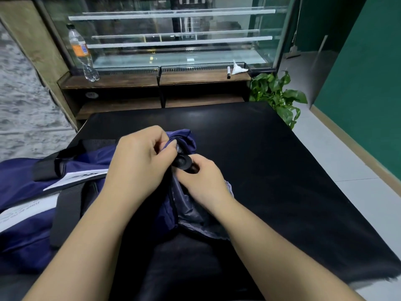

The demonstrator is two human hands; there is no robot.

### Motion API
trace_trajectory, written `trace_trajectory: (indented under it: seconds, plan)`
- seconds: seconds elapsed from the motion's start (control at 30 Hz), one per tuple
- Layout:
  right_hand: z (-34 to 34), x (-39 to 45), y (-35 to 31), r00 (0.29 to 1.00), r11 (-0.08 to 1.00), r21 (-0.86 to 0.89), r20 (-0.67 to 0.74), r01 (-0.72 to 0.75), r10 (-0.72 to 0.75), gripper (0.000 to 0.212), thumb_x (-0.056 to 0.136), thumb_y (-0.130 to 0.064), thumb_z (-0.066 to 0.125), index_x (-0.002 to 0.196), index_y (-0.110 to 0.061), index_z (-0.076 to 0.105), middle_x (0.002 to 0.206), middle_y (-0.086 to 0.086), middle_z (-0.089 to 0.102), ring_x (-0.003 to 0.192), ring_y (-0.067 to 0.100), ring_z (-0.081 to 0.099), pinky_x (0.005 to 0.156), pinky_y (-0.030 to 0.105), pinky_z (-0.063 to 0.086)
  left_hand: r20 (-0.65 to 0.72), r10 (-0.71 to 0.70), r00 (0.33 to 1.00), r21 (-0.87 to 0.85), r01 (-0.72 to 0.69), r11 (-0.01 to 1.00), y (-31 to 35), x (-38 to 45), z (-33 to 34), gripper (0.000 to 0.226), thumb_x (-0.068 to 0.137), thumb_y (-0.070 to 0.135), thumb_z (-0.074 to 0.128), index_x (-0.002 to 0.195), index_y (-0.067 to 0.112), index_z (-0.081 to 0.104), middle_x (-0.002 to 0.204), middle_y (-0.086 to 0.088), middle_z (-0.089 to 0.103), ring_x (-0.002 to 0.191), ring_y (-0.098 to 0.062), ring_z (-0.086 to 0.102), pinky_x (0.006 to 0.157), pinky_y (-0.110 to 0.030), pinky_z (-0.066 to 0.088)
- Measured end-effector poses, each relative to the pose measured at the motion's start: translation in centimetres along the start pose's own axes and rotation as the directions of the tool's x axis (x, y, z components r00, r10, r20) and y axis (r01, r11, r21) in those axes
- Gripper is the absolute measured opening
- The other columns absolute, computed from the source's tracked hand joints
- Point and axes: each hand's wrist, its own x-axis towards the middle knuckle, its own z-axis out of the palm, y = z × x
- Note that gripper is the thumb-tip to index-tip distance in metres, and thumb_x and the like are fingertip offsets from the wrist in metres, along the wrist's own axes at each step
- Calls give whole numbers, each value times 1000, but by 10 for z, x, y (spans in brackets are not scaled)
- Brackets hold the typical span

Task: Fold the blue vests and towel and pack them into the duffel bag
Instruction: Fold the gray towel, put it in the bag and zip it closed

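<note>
My left hand (138, 161) pinches the duffel bag (28, 213) fabric at its right end, near the table (282, 170) middle; my right hand (204, 181) grips the black zipper pull (182, 162). I keep the fabric taut and draw steadily.

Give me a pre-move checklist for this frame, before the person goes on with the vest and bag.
1. Left hand has the vest: ok, its fingers pinch the blue fabric at the upper edge.
2. Right hand grip: ok, its fingers hold a round black piece at the vest's edge; whether it is a button or snap, cannot tell.
3. Vest folded: not ok, it lies bunched under both hands.
4. Bag within reach: ok, it lies on the table beside the left arm.
5. Bag open for packing: cannot tell, no opening shows.
6. Towel located: cannot tell, none is plainly in view.
</note>
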Motion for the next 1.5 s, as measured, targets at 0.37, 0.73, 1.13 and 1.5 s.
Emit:
trace_trajectory:
  seconds: [0.37,0.73,1.13,1.5]
  plan:
    - [-9,-5,3,999,975,221,-51,14,-3,22,93,-27,59,95,-8,71,89,6,66,78,2,57,73,14,47,242,-87,966,24,84,996,-12,5,11,43,93,33,54,57,13,43,47,5,38,50,-8,39,48,-19,30]
    - [-3,-4,-12,979,931,305,83,-202,185,15,95,-21,56,87,-15,68,81,-2,65,70,5,58,59,16,48,300,-33,953,47,20,999,-31,-4,17,27,94,14,54,114,30,63,118,11,50,115,-11,36,93,-18,20]
    - [-15,-17,-2,983,836,522,30,-170,181,24,98,-28,51,86,-8,58,77,7,59,70,18,53,66,31,45,329,-143,933,98,116,988,-32,-13,20,27,99,25,45,115,40,60,124,19,50,124,-10,43,112,-40,18]
    - [3,-22,19,957,992,61,-265,-107,120,33,104,-27,32,76,-10,38,70,-4,35,59,3,32,49,10,32,331,-124,936,209,55,976,-32,-23,31,34,100,37,36,131,48,46,142,18,38,137,-6,25,116,-41,-1]
